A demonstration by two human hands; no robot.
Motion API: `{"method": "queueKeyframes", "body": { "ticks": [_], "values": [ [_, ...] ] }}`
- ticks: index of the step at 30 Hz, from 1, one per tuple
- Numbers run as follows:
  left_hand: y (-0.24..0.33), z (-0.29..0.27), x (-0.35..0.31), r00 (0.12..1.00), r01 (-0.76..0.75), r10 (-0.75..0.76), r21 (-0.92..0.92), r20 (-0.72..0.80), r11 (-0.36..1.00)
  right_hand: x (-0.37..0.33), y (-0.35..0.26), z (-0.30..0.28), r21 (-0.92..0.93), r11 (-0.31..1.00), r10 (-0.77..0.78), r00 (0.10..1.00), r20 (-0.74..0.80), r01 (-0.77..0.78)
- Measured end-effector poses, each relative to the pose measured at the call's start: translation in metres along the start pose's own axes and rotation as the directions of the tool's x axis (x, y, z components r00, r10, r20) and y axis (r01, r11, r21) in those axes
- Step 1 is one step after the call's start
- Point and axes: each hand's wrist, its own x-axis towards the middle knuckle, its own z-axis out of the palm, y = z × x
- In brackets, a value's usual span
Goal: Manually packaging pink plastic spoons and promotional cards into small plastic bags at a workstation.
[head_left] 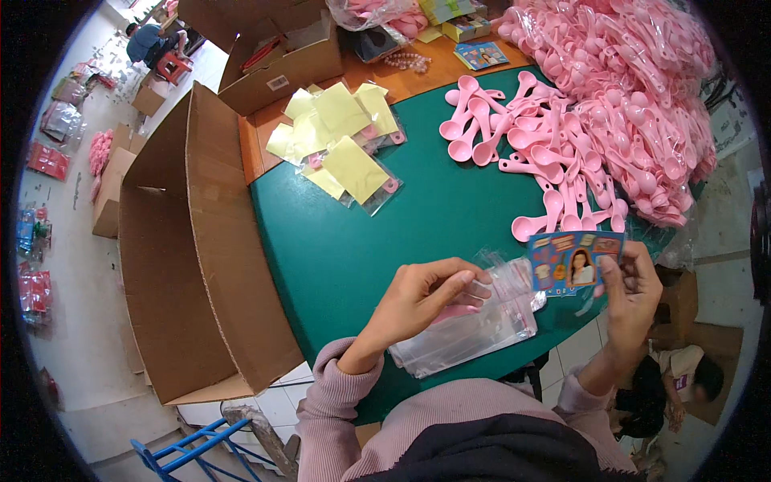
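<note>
The green surface (385, 233) fills the middle of the view, its far end giving way to bare wood. A big open cardboard box (193, 249) stands at its left edge, the inside mostly in shadow. At the far right a huge heap of bagged pink spoons (642, 88) runs out of the picture, and loose pink spoons (522, 136) spill from it onto the green. Further back lies a scatter of packets with yellow cards (341, 140), overlapping so that a count is hard to make.

Near the front edge of the surface sits a stack of clear plastic bags (474, 325), their edges hard to separate. The left hand (422, 297) rests on the top of this stack, fingers (462, 285) pinching the mouth of one bag; something pink shows beneath the hand, mostly hidden. The right hand (630, 293) is raised just right of the stack, fingers clasping a small printed card (574, 261) with pictures on a blue ground, held upright above the surface edge. Its lower corner is blurred by clear plastic.
</note>
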Motion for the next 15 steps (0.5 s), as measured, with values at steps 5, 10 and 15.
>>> {"method": "queueKeyframes", "body": {
  "ticks": [5,10,15],
  "values": [
    [-0.01,0.003,0.001,0.994,-0.032,0.037,0.048,-0.101,0.998,0.0,-0.017,0.02,-0.002,0.996,-0.083,0.965,0.251,0.087],
    [0.001,0.007,0.001,1.0,-0.009,0.013,0.214,-0.014,0.977,0.002,-0.014,0.019,-0.04,0.992,-0.094,0.927,0.363,0.116],
    [-0.007,0.007,-0.005,0.998,-0.063,0.067,0.224,-0.01,0.972,0.005,-0.017,0.01,-0.011,0.959,-0.2,0.702,0.683,0.284]
  ]
}}
